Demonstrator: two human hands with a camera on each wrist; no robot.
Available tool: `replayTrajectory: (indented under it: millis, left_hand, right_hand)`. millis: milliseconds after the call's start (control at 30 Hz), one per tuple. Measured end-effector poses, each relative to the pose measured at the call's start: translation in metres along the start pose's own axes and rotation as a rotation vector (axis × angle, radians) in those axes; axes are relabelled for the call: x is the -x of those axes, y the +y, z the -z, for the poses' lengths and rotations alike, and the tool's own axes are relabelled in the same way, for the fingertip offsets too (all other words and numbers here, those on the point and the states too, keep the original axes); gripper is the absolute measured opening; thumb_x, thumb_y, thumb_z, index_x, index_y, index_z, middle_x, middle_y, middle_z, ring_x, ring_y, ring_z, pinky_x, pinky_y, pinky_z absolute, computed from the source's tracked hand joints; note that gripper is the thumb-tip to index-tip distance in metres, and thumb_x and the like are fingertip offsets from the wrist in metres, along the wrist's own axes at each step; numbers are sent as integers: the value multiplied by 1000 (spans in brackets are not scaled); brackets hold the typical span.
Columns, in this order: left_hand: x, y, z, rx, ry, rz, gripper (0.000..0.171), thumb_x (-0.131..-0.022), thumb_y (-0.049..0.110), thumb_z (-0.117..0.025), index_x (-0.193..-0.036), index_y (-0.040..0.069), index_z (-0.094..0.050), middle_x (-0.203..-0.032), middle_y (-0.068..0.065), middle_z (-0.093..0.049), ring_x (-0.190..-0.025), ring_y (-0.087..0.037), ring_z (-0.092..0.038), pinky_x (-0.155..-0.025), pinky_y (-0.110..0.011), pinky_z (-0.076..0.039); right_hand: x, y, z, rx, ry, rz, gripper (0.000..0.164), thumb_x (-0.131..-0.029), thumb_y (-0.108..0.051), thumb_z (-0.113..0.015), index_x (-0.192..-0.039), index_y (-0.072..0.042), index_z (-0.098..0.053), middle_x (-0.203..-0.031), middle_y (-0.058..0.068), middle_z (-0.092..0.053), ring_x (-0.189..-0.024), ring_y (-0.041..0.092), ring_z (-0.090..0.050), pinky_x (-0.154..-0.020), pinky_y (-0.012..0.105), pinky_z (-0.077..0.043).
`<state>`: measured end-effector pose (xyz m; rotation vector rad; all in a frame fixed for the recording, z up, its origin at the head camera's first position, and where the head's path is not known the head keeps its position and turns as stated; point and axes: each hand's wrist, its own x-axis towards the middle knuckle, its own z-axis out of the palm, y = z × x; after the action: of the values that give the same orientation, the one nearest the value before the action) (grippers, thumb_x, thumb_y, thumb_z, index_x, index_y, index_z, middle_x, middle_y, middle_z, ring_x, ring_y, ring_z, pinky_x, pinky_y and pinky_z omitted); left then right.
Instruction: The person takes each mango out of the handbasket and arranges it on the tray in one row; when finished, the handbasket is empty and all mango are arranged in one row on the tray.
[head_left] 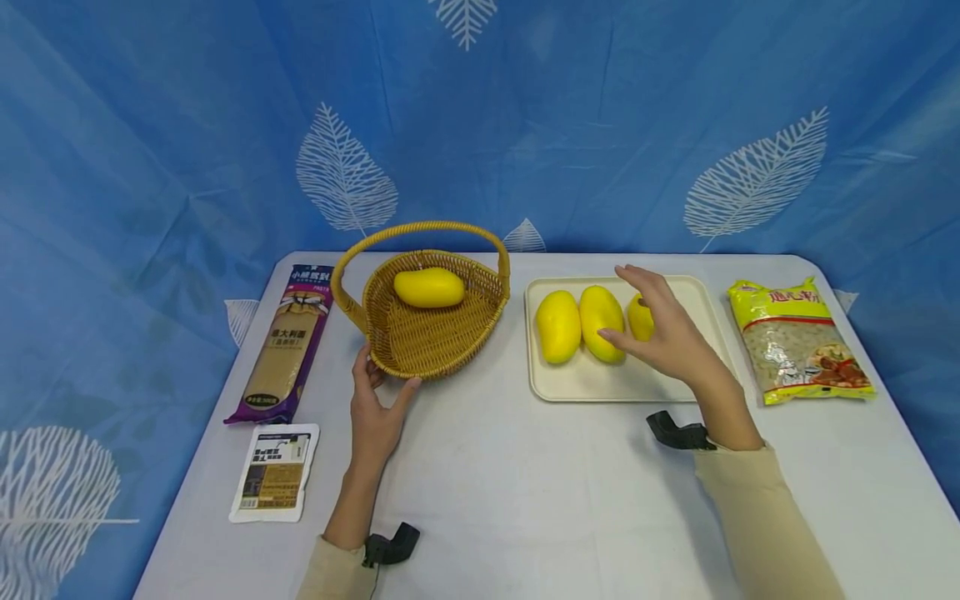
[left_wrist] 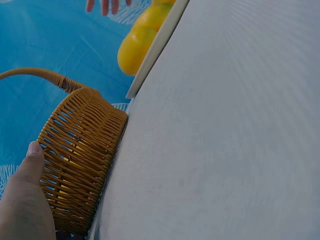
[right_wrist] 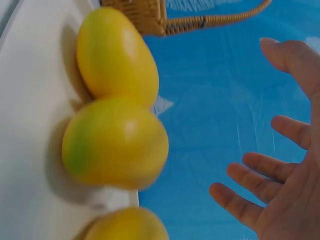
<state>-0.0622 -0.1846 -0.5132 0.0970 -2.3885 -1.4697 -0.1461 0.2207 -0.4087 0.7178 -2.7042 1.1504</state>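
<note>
At the near-left side of the wicker basket (head_left: pixel 435 342), my left hand (head_left: pixel 377 421) holds its outer wall. The thumb presses the woven side in the left wrist view, and the other fingers are mostly hidden. One yellow mango (head_left: pixel 429 287) lies inside the basket, whose handle stands up. Over the cream tray (head_left: pixel 540 387), my right hand (head_left: pixel 667 337) hovers with fingers spread and holds nothing. The tray bears a left mango (head_left: pixel 558 327), a middle mango (head_left: pixel 601 321) and a right mango (head_left: pixel 640 318), the last partly covered by the hand.
Left of the basket lies a purple pasta packet (head_left: pixel 288 346), with a small white packet (head_left: pixel 275 473) nearer the front. To the tray's right is a yellow-edged bag (head_left: pixel 798 342). A blue leaf-patterned cloth (head_left: pixel 540 125) hangs behind the white table (head_left: pixel 517 492).
</note>
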Motion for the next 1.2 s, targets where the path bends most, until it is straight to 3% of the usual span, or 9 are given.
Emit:
replayTrajectory:
  millis: [333, 600, 800, 967, 1200]
  left_hand:
    - [0, 0, 0, -4, 3, -1, 87, -88, 27, -74, -155, 23, -20, -140, -14, -48, -120, -28, -52, -104, -42, -38]
    - [0, 0, 0, -5, 2, 7, 87, -88, 28, -75, -155, 23, -20, -141, -14, -48, -120, -28, -52, -103, -42, -39]
    - [0, -1, -1, -10, 3, 5, 89, -87, 27, -76, -156, 22, -19, -142, -16, -47, -120, -29, -53, -103, -44, -39]
    - [0, -1, -1, -1, -5, 15, 88, -88, 27, -75, -156, 22, -19, -142, -15, -47, -120, -28, -52, -104, -43, -39]
    - [-1, 0, 0, -4, -4, 18, 88, -88, 27, -75, -156, 23, -18, -142, -14, -47, -120, -27, -52, -104, -43, -39]
  right_hand:
    - [-15, -31, -35, -45, -111, 60, 82, -81, -20, -81, -150, -17, -37, -153, 15, -35, -140, 34, -34, -108, 61, -34]
    - [-26, -44, -67, -98, -215, 73, 77, -84, -28, -78, -149, -16, -38, -154, 11, -35, -141, 28, -36, -111, 52, -37]
    - [-38, -49, -86, -145, -229, 112, 75, -85, -27, -77, -148, -9, -40, -154, 10, -36, -141, 26, -35, -112, 49, -37]
    - [-45, -52, -97, -166, -230, 135, 75, -85, -24, -77, -148, -10, -39, -151, 11, -38, -138, 25, -39, -107, 46, -43]
    - [-62, -61, -109, -183, -200, 173, 72, -85, -24, -77, -147, -10, -42, -150, 14, -39, -139, 26, -38, -109, 46, -40]
